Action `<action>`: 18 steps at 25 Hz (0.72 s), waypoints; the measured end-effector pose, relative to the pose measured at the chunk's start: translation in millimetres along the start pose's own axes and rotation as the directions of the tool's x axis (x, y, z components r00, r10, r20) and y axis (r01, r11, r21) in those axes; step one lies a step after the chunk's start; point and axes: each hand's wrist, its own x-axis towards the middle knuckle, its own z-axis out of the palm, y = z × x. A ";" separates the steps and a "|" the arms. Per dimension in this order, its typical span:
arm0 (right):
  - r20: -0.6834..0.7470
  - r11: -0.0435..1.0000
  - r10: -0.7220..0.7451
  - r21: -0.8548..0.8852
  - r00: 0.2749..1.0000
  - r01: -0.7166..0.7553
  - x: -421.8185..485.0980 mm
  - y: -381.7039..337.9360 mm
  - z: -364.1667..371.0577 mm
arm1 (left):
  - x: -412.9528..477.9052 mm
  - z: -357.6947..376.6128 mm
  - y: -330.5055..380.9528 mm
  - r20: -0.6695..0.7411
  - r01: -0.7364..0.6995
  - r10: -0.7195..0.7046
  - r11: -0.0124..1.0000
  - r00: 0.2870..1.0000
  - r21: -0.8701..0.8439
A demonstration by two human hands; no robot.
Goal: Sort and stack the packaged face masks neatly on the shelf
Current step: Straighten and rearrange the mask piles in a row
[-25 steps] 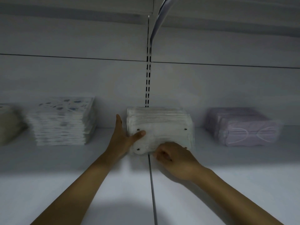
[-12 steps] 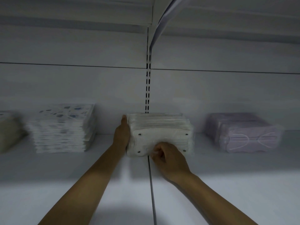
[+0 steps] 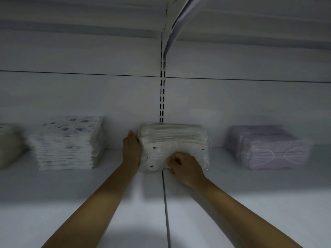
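So the white mask stack (image 3: 172, 140) sits on the shelf (image 3: 241, 203), pushed well back. Left hand (image 3: 131, 149) presses flat-fingered on its left side; right hand (image 3: 185, 167) pinches the front bottom packs with curled fingers. I'd nudge gently, edges flush, clear of the patterned stack (image 3: 68, 144).

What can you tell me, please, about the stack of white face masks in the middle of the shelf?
The stack of white face masks is a tidy pile of thin white masks in clear, glossy wrap, with small dark dots on its front face. It sits on the shelf close to the back wall, below the slotted rail and across the shelf seam. The left hand presses flat on its left side. The right hand curls at its lower front, seemingly pinching the wrap.
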 end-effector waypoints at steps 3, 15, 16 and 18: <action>-0.013 0.999 -0.044 0.011 0.999 0.044 -7.2 2.1 1.8 | -44.7 -3.7 9.7 0.056 -0.264 0.258 0.957 0.964 0.123; 0.094 0.737 -0.316 -0.602 0.944 0.307 27.4 -32.0 -52.4 | -37.6 -6.4 -24.5 0.368 -0.518 0.402 0.799 0.838 0.307; 0.145 0.729 -0.262 -0.618 0.954 0.295 32.0 -33.9 -51.0 | -36.7 -7.2 -26.6 0.361 -0.537 0.425 0.782 0.831 0.316; 0.151 0.720 -0.308 -0.609 0.939 0.334 38.2 -38.4 -41.1 | -35.2 -9.2 -26.0 0.368 -0.573 0.457 0.752 0.810 0.327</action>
